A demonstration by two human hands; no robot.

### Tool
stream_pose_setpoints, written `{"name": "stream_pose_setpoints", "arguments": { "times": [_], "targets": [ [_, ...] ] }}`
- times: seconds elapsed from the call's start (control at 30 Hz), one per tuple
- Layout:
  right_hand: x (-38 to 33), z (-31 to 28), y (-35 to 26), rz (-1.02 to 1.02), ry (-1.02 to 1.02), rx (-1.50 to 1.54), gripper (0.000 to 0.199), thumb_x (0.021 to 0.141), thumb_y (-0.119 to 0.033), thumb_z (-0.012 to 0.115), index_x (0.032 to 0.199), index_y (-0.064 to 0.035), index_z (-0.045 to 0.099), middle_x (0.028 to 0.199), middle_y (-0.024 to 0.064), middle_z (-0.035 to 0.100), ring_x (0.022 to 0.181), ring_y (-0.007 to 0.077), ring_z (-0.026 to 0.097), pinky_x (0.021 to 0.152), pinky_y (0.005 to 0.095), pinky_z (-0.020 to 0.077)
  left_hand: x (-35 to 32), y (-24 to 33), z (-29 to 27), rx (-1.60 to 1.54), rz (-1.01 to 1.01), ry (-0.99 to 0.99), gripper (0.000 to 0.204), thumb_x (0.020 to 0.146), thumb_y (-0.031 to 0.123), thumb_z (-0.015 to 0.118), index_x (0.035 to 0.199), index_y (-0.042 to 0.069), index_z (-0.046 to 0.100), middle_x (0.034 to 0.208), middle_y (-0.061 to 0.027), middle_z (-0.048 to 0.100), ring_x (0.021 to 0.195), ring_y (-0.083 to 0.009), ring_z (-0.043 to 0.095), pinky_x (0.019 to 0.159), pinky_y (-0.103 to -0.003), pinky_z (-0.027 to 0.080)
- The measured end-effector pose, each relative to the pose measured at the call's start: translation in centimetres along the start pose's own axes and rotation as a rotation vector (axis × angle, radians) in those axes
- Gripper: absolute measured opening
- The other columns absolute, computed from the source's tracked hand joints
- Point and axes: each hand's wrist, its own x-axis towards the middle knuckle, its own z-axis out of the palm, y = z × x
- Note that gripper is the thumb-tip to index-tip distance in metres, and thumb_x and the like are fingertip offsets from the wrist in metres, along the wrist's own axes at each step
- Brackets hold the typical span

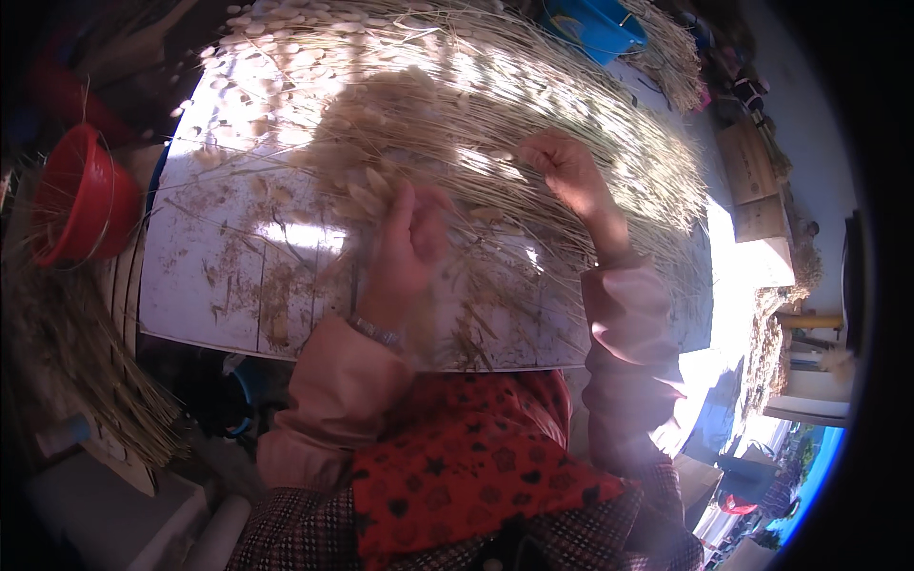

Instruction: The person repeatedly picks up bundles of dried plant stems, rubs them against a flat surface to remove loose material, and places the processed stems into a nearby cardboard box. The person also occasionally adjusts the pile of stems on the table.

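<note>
A wide heap of dried grass stems with fluffy oval heads (476,105) covers the far half of the white table (200,276). The heads point left and the stems run to the right. Near the heap's front edge, my left hand (414,238) is closed around dried grass stems, with several pale fluffy heads (367,195) showing beside its fingertips. Over the stems to the right, my right hand (566,171) has its fingers curled together in a pinch. Whatever thin thing is between them is too small to make out.
Broken stems and brown chaff (276,305) litter the near tabletop. At the left stands a red bucket (105,200), above a bundle of long stems (105,352). A blue basin (600,29) sits at the far right, and cardboard boxes (752,171) stand beyond the table's right side.
</note>
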Motion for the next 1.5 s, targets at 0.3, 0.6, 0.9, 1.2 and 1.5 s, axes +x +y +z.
{"name": "stream_pose_setpoints", "arguments": {
  "times": [0.3, 0.6, 0.9, 1.2, 1.5],
  "targets": [
    [-0.6, -1.0, -2.7, -0.06, 0.162, -0.311, 0.016, 0.086, -0.011, 0.066, 0.102, -0.0079, 0.069, 0.087, 0.0077, 0.063, 0.078, 0.0253, 0.061, 0.071, 0.0343, 0.0477, 0.1, 0.0, -0.2, -0.076, 0.004, 0.004, 0.05, 0.102, 0.046, 0.037, 0.092, 0.003, 0.061, 0.053, 0.0057, 0.028, 0.046, -0.0053, 0.025, 0.041, -0.021, 0.021],
    [-1.7, -0.3, -3.1, -0.263, 0.067, -0.364, 0.018, 0.085, -0.021, 0.064, 0.098, -0.009, 0.068, 0.089, 0.0113, 0.066, 0.084, 0.0317, 0.063, 0.075, 0.041, 0.051, 0.4, -0.1, -1.1, -0.09, 0.025, -0.02, 0.04, 0.102, 0.04, 0.042, 0.097, 0.004, 0.06, 0.058, 0.0054, 0.031, 0.05, -0.005, 0.027, 0.045, -0.021, 0.024],
    [-7.3, 1.1, -6.7, -0.034, 0.117, -0.153, 0.008, 0.092, -0.007, 0.057, 0.097, -0.004, 0.062, 0.087, 0.0106, 0.057, 0.077, 0.0256, 0.058, 0.07, 0.0337, 0.0469, 0.3, -0.2, -1.1, -0.116, 0.114, -0.046, 0.025, 0.092, 0.014, 0.061, 0.115, 0.009, 0.055, 0.071, 0.0065, 0.037, 0.056, -0.0042, 0.031, 0.048, -0.019, 0.028],
    [-11.1, 0.8, -6.3, -0.066, -0.112, -0.075, 0.006, 0.09, -0.005, 0.058, 0.094, -0.0016, 0.061, 0.087, 0.0098, 0.056, 0.079, 0.0234, 0.056, 0.071, 0.0322, 0.0452, -0.1, 0.2, -0.8, -0.146, 0.115, -0.048, 0.022, 0.089, 0.017, 0.064, 0.109, 0.009, 0.058, 0.075, 0.006, 0.045, 0.055, -0.0045, 0.032, 0.048, -0.019, 0.029],
    [-11.4, 0.4, -5.5, -0.022, -0.298, 0.119, 0.009, 0.084, -0.008, 0.06, 0.089, -0.001, 0.062, 0.085, 0.0096, 0.057, 0.079, 0.0271, 0.055, 0.068, 0.0355, 0.0457, 0.2, 0.2, -1.5, -0.052, 0.196, -0.031, 0.037, 0.099, 0.044, 0.047, 0.1, 0.008, 0.059, 0.063, 0.0024, 0.045, 0.05, -0.0065, 0.034, 0.046, -0.021, 0.028]
  ]
}}
